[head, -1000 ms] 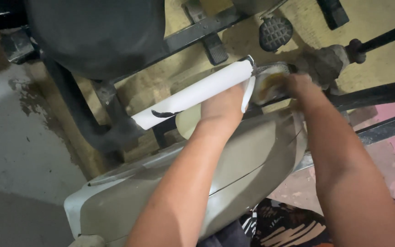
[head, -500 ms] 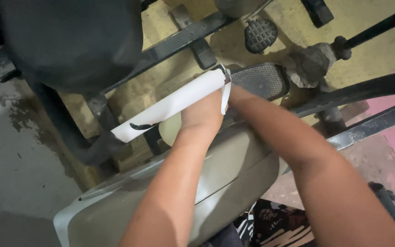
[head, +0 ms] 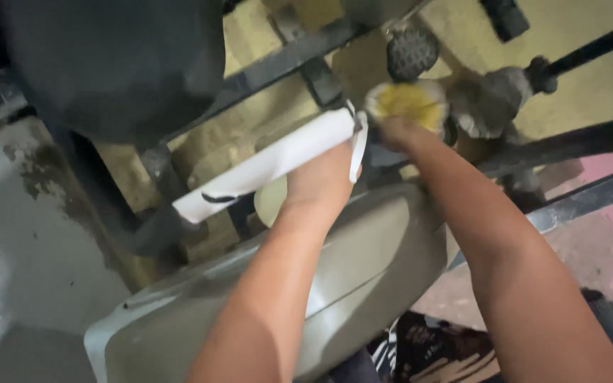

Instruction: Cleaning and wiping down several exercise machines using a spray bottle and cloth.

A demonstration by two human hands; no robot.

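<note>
My left hand [head: 318,183] grips the near end of a white tube-like part [head: 264,164] that slants down to the left and has a thin white strap hanging at its right end. My right hand [head: 396,133] holds a yellow, dirty-white scrub pad [head: 406,103] pressed against the dark metal parts below a round ribbed pedal [head: 412,50]. Both forearms reach over a beige curved body panel [head: 363,269].
A large black rounded part [head: 115,64] fills the upper left. Dark metal bars [head: 278,67] cross the yellowish floor. A grimy metal hub on a black rod [head: 491,99] sits at right. Pink floor [head: 611,220] lies far right, grey concrete [head: 30,234] at left.
My right hand has moved up and to the right, and the yellow pad now shows at its fingertips. The view shifted slightly; my left hand keeps its grip on the white part.
</note>
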